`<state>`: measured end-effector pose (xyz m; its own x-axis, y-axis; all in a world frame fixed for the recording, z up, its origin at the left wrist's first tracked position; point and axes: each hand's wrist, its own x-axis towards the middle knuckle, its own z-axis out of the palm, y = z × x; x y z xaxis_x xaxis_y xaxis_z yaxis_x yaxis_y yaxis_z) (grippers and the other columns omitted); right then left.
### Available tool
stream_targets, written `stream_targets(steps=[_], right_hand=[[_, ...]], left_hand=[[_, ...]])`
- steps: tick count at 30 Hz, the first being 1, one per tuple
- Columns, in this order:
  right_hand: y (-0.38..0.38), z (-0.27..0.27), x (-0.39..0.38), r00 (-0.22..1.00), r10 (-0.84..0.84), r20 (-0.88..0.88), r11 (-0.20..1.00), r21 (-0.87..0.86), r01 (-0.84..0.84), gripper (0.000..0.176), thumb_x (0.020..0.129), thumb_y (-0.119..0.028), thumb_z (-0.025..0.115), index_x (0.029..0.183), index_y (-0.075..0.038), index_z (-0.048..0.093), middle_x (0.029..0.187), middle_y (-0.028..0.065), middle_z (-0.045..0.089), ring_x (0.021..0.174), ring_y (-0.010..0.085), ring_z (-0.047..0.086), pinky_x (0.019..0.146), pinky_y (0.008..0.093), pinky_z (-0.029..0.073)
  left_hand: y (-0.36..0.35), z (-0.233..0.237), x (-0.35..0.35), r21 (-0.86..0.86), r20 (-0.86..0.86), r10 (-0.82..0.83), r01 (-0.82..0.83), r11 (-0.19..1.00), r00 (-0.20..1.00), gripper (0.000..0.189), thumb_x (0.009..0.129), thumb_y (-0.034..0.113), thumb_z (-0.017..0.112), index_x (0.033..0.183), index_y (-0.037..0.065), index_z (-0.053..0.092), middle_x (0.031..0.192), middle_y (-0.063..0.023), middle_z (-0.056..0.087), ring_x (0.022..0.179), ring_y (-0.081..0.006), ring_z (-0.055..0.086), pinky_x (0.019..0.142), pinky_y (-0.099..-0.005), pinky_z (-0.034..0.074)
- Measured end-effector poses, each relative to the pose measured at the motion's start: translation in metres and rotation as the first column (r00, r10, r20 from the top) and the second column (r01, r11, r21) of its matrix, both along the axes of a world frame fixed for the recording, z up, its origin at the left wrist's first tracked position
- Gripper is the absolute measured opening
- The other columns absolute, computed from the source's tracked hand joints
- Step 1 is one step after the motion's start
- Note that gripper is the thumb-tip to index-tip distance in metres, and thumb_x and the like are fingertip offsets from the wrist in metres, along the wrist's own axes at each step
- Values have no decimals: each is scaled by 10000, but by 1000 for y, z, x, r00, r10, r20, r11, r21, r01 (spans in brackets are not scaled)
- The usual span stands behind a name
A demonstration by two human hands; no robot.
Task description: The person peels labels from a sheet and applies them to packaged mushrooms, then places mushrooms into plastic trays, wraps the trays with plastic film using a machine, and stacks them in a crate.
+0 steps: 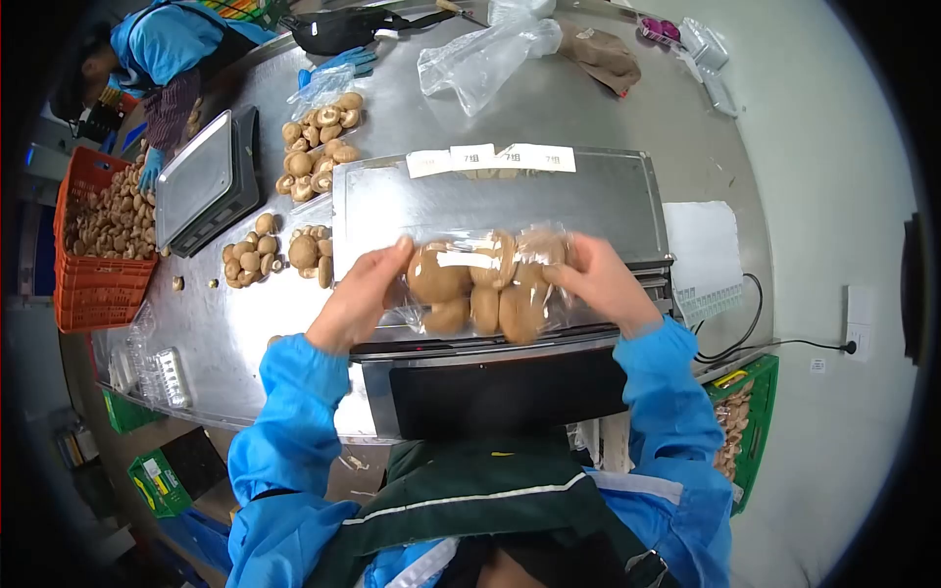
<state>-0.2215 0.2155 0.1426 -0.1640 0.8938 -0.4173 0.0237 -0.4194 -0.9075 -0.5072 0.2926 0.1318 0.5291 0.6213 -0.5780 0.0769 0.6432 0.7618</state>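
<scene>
A clear plastic-wrapped pack of brown mushrooms [480, 284] is held level between my two hands. My left hand [368, 292] grips its left end, thumb along the upper edge. At the right end, my right hand [610, 282] pinches the film with its thumb on top. Under the pack lies the flat metal top of a bench machine [392, 204], with paper labels [490, 160] along its far edge. The machine's dark front panel [505, 392] faces me. The undersides of the pack and most of my fingertips are hidden.
Mushroom piles [253, 253] and trays lie left of the machine, beside a scale [208, 181]. A red crate [98, 294] of mushrooms stands further left, near a co-worker [167, 44]. Plastic bags [490, 59] lie at the back; a cable [755, 323] runs right, above a green crate [760, 441].
</scene>
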Motion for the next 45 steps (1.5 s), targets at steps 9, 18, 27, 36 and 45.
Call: stream_targets(steps=[9, 18, 27, 36, 45], right_hand=[[-130, -41, -27, 992, 81, -100, 987, -131, -93, 324, 911, -144, 585, 1187, 11, 516, 1011, 61, 602, 777, 94, 579, 588, 229, 523], [-207, -73, -56, 947, -109, 303, 973, -163, 165, 252, 937, -220, 527, 1010, 13, 589, 774, 129, 632, 673, 222, 633, 571, 312, 492], [-280, -97, -44, 732, -280, 621, 954, 266, 140, 158, 867, -76, 509, 889, 21, 632, 782, 175, 657, 706, 315, 651, 638, 381, 506], [-253, -126, -166, 792, -241, -561, 964, -43, 263, 295, 885, -280, 526, 949, -13, 635, 1030, 186, 633, 932, 288, 609, 811, 394, 470], [-252, -42, -147, 402, -212, -891, 885, -1, 465, 325, 928, -296, 487, 1010, -6, 609, 1189, 174, 571, 1120, 266, 530, 931, 356, 420]], left_hand=[[-120, -44, -29, -238, -117, -9, -19, 971, 993, 546, 962, 453, 450, 1145, -48, 570, 1042, -104, 644, 939, -166, 621, 779, -324, 530], [-219, -77, -78, 181, -480, -55, 160, 970, 875, 516, 976, 437, 431, 887, -29, 635, 643, -41, 571, 630, -77, 504, 575, -262, 422], [-262, -93, -126, 46, -638, 64, -45, 998, 767, 354, 976, 286, 474, 725, 59, 574, 546, 57, 428, 470, -38, 370, 418, -240, 259], [-257, -112, -61, -116, -186, 206, -230, 966, 961, 412, 948, 423, 444, 1055, 52, 587, 925, -65, 547, 847, -168, 555, 732, -340, 464], [-263, 4, 0, 120, -24, 330, -325, 938, 944, 556, 916, 529, 426, 1216, 68, 505, 1200, -153, 525, 1051, -285, 560, 890, -445, 467]])
